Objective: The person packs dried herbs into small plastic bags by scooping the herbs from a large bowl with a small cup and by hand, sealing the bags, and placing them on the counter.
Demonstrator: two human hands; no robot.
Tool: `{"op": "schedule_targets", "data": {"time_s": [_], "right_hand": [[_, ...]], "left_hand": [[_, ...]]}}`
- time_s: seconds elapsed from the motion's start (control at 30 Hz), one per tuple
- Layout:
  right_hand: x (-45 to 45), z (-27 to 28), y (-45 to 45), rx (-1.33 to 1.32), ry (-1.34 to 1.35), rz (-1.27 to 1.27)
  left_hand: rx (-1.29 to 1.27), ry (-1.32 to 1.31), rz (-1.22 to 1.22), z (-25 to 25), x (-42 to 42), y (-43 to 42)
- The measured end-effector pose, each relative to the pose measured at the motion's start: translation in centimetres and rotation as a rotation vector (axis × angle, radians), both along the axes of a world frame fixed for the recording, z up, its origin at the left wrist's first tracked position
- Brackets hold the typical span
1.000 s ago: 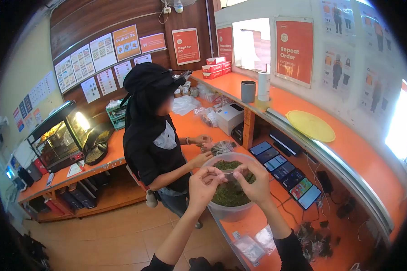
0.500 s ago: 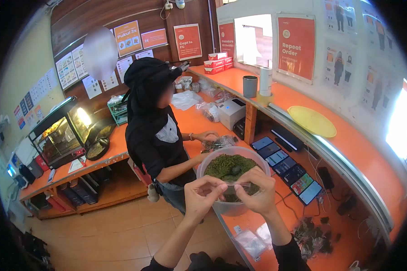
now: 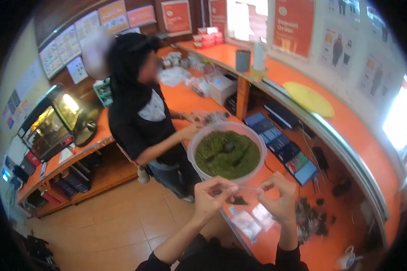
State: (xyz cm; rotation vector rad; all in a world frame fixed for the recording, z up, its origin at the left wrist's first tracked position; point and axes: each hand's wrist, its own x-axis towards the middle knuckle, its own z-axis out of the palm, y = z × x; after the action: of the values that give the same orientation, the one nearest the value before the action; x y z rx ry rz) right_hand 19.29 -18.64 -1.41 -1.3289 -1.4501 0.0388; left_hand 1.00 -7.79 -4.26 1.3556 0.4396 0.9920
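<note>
My left hand (image 3: 214,197) and my right hand (image 3: 278,197) pinch the two ends of the top edge of a small clear plastic bag (image 3: 248,189). Some dark green stuff (image 3: 240,200) shows low in the bag, beside my left fingers. Just beyond my hands stands a round translucent tub (image 3: 192,156) holding a green, crumbly mass (image 3: 228,156) with a small dark object on it. Flat clear bags (image 3: 247,226) lie on the orange counter (image 3: 276,244) below my hands.
A co-worker (image 3: 140,104) in black stands at the left, hands by filled bags (image 3: 216,117) behind the tub. Several phones (image 3: 285,151) lie right of it. Small dark green packets (image 3: 309,219) are heaped at the right. A yellow lid (image 3: 308,99) rests on the shelf.
My hands have moved from in front of the tub down toward me and spread apart, stretching the bag's edge. The view has tilted down and the whole tub opening now shows.
</note>
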Motion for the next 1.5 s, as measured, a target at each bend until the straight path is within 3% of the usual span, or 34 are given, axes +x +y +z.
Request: {"op": "schedule_targets", "data": {"time_s": [0.13,0.2,0.27,0.33,0.4,0.47,0.57,0.7,0.77,0.87,0.93,1.0,1.03,1.1,1.2,1.27,1.33,1.5], "right_hand": [[2.2,-1.4,-5.5,-0.146,0.012,-0.302],[3.6,-1.3,-8.7,-0.221,-0.220,-0.662],[2.6,-0.8,-9.3,-0.279,-0.285,-0.788],[2.8,-3.6,-8.9,-0.272,-0.364,-0.638],[2.9,-10.3,-8.1,-0.450,-0.319,-0.472],[2.8,-17.2,-7.2,-0.450,-0.385,-0.427],[2.6,-22.0,-6.5,-0.551,-0.327,-0.532],[2.8,-23.2,-6.7,-0.564,-0.211,-0.555],[2.7,-23.1,-6.7,-0.529,0.058,-0.576],[2.0,-22.2,-6.3,-0.417,0.232,-0.616],[0.2,-20.6,-6.1,-0.407,0.142,-0.501],[-2.0,-18.3,-5.3,-0.364,0.053,-0.359],[-3.1,-16.9,-5.0,-0.350,-0.001,-0.305],[-4.1,-15.2,-3.8,-0.319,-0.059,-0.218],[-3.8,-14.9,-2.8,-0.270,0.046,-0.218],[-2.9,-15.8,-2.6,-0.540,0.513,-0.121],[-2.5,-17.0,-2.4,-0.435,0.425,-0.062],[-1.6,-17.2,-3.0,-0.641,0.551,0.196]], "left_hand": [[-0.081,0.140,-0.196,-1.6,1.9,-2.1],[0.065,0.195,-0.102,-3.0,2.1,-2.6],[0.031,0.267,-0.174,-5.7,2.1,-2.8],[-0.110,0.233,-0.207,-7.4,2.2,-3.3],[-0.108,0.279,-0.233,-9.0,2.1,-3.6],[-0.107,0.316,-0.241,-10.1,2.0,-3.8],[-0.114,0.368,-0.254,-11.3,1.2,-3.6],[-0.113,0.429,-0.254,-14.0,0.0,-3.5],[-0.092,0.437,-0.260,-15.2,0.1,-3.4],[-0.263,0.460,-0.353,-16.5,1.2,-3.6],[-0.729,0.326,-0.406,-16.7,2.4,-3.7],[-0.696,0.385,-0.397,-15.8,2.8,-4.0],[-0.462,0.288,-0.385,-18.1,2.6,-3.9],[-0.387,0.306,-0.284,-18.6,2.3,-3.6],[-0.295,0.311,-0.164,-16.9,1.5,-2.9],[-0.155,0.302,-0.295,-16.4,0.9,-2.3],[-0.098,0.261,-0.332,-16.4,0.3,-1.9],[-0.004,0.227,-0.377,-15.9,-0.6,-1.5]]}}
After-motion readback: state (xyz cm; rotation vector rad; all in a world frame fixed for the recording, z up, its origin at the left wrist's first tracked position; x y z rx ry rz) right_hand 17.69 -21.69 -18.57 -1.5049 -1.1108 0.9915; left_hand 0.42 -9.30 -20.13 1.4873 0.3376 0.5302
